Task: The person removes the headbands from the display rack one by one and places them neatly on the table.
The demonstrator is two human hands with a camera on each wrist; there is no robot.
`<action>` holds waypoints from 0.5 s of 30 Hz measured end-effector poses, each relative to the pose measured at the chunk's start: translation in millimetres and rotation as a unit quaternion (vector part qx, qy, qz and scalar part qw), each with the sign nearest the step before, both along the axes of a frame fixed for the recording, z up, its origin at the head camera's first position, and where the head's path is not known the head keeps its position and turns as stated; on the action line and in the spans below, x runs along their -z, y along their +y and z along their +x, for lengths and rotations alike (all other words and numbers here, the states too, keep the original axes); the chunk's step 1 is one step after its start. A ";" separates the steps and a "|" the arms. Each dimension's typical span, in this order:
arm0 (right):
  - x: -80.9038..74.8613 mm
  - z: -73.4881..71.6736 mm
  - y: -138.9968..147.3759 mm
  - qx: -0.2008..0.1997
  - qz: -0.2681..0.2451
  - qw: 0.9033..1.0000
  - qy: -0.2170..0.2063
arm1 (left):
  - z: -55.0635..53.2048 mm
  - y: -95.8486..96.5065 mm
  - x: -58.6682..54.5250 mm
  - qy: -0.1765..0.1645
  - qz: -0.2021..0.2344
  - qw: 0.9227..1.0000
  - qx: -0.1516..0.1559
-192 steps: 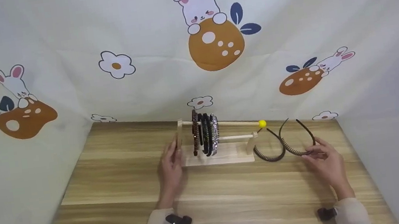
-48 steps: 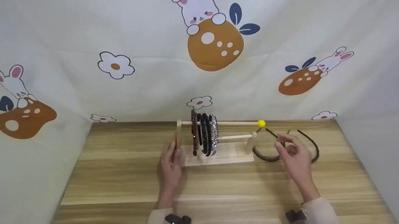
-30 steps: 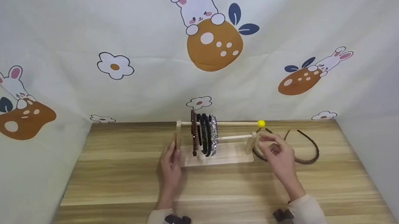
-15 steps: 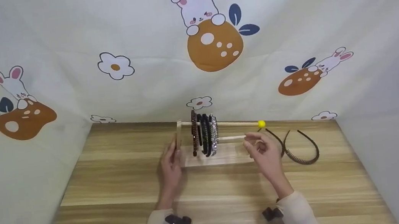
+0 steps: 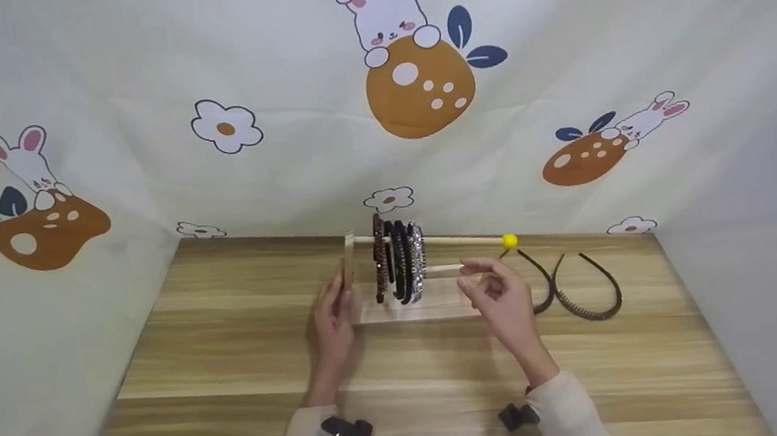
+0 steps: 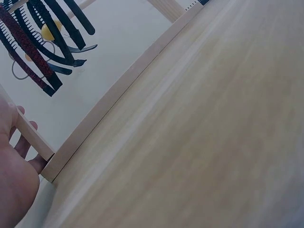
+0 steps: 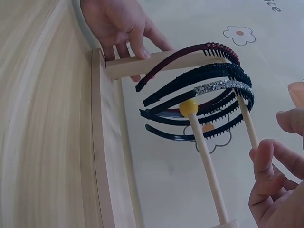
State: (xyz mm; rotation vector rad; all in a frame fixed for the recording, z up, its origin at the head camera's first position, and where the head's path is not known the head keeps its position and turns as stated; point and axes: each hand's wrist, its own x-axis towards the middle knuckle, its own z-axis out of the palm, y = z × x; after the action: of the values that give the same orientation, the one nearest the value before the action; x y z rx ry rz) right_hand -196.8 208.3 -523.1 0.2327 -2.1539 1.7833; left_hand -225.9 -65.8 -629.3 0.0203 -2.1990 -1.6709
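Right hand [image 5: 503,300]: shifted left since half a second ago, away from the right end of the wooden stand [image 5: 401,312]; left hand [image 5: 333,323] and hung headbands [image 5: 405,261] much as they were.
Table [image 5: 411,387]: wood-grain, nearest, under everything.
Right fingers: loosely bent, thumb and forefinger apart, nothing seen between them; by the near rod [image 5: 444,268], just right of the hung headbands. Contact with the rod: cannot tell.
Loose headbands [image 5: 616,284]: two, dark, toothed, flat on the table right of the stand.
Left fingers: grasping the upright [image 5: 348,261] at the stand's left end.
Stand handling: pale wood, probably light enough to skid; the left upright looks a sound place to steady it.
Headband handling: likely very light, stiff yet springy; teeth may snag neighbours, glitter should grip well. Pinch the top arc; thin tips could crack if spread.
Headband looks: hung side by side, left of the stand's middle, ends down; dark-red sparkle leftmost, blacks between, silver glitter rightmost.
Yellow ball [image 5: 509,240]: caps the far rod's right end.
Cloth [image 5: 306,161]: farthest, pale, rabbits and flowers.
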 end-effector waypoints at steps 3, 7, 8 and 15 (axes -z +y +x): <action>-0.7 -0.3 -4.2 -0.003 -0.005 1.000 0.000 | -0.2 0.2 0.0 -0.007 0.006 1.000 0.007; 0.2 -0.5 -10.4 -0.008 -0.011 1.000 -0.005 | 0.1 0.0 -0.2 -0.020 0.017 1.000 0.013; 0.6 -0.6 -11.9 -0.009 -0.012 1.000 -0.006 | 0.0 0.0 -0.1 -0.022 0.018 0.999 0.014; -1.1 -2.3 -22.7 -0.017 -0.019 1.000 -0.018 | -0.5 -1.1 1.0 -0.033 0.024 0.999 0.021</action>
State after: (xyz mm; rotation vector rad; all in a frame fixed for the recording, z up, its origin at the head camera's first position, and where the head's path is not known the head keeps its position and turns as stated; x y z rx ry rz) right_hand -199.1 185.6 -522.0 0.2328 -2.1509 1.8587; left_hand -226.4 -66.9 -630.3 0.0433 -2.2220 -1.7690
